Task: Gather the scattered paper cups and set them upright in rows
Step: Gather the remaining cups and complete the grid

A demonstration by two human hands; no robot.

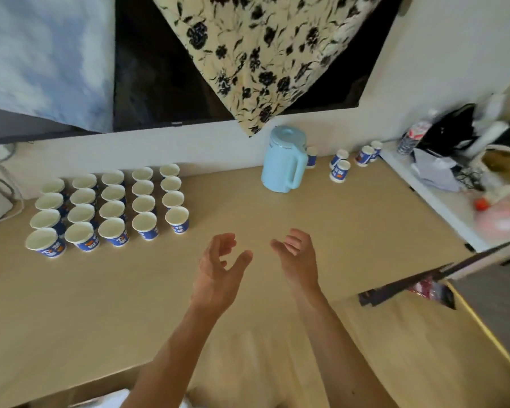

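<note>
Beige tabletop (pixel 306 225) against a white wall (pixel 218 142).
You are hovering your left hand (pixel 218 266) and right hand (pixel 296 257) above it, fingers loosely apart, gripping nothing; rowed cups (pixel 112 209) are standing upright at left, stray cups (pixel 340 171) are sitting beside the blue kettle (pixel 283 163), under a hanging floral cloth (pixel 262 54).

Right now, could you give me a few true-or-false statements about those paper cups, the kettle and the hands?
1. The left hand and right hand each hold a cup. False: both are empty.
2. The light blue kettle stands upright. True.
3. The rows of upright cups lie left of the kettle. True.
4. Every cup is in those rows. False: several loose cups stand by the wall, right of the kettle.
</note>
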